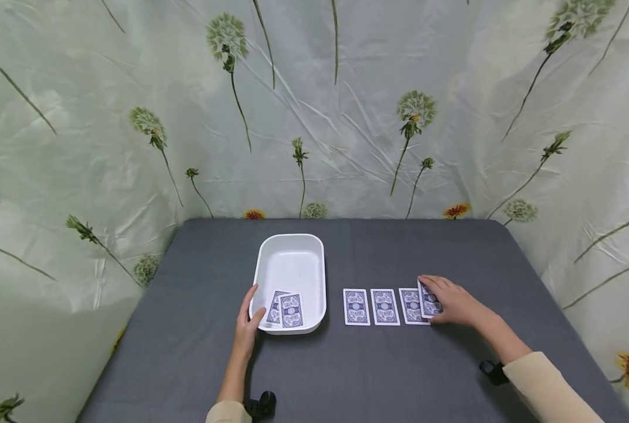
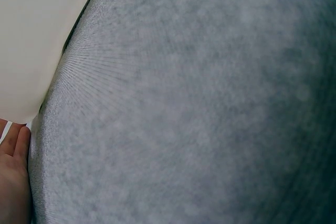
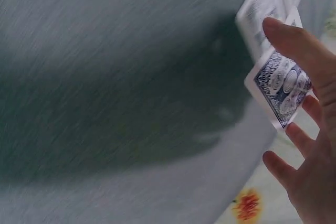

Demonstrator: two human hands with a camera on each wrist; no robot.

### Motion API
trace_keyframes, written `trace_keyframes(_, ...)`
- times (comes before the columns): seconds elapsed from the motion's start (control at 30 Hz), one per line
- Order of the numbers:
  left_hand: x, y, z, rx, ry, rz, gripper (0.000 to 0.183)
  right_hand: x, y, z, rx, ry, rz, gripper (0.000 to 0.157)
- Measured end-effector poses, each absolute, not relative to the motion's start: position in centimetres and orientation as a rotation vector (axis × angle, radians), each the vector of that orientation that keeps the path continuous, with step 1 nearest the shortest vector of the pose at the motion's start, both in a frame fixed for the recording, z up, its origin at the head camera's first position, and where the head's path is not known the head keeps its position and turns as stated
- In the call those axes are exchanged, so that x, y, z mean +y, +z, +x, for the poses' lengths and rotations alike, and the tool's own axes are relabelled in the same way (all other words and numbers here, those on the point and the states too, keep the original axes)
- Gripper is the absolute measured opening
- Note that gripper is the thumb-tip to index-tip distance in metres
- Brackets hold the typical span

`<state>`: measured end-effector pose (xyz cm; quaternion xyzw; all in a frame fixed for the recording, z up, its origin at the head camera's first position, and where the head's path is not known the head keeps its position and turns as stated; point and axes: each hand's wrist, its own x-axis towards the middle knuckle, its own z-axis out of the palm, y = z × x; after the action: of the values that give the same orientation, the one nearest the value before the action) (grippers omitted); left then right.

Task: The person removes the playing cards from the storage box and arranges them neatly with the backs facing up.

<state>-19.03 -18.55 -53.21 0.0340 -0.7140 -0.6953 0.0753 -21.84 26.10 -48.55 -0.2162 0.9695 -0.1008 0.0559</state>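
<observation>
A playing card [image 1: 429, 302] with a blue patterned back is held by its edges between the thumb and fingers of my right hand [image 1: 456, 304]. In the head view it overlaps the right side of a face-down card [image 1: 410, 305]. The right wrist view shows the held card [image 3: 283, 86] tilted. My left hand [image 1: 248, 326] grips the near left rim of a white tray [image 1: 291, 258], thumb over the edge. Two face-down cards [image 1: 291, 310] lie overlapping in the tray's near part. Only part of the left hand [image 2: 13, 182] shows in the left wrist view.
Two more face-down cards, one at the left [image 1: 356, 306] and one beside it [image 1: 385, 306], lie in a row right of the tray. A grey cloth [image 1: 346, 376] covers the table. Behind it hangs a flowered curtain [image 1: 346, 147].
</observation>
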Motion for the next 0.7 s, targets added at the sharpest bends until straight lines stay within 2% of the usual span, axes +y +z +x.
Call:
trace_keyframes(0.07,-18.4,-52.2,-18.8,-2.149,-2.098,0.127,0.056,26.8,-48.7,-22.1,2.893,-0.287,-0.631,0.087)
trace_keyframes(0.3,-18.4,-52.2,-19.0,-2.180,-2.064,0.147,0.055,27.8,-48.7,-23.5,2.742,-0.272,-0.530,0.088)
trace_keyframes(0.7,-19.0,-55.4,-19.8,-2.146,-2.019,0.103,0.055,28.0,-49.0,-23.1,2.660,-0.240,-0.515,0.082)
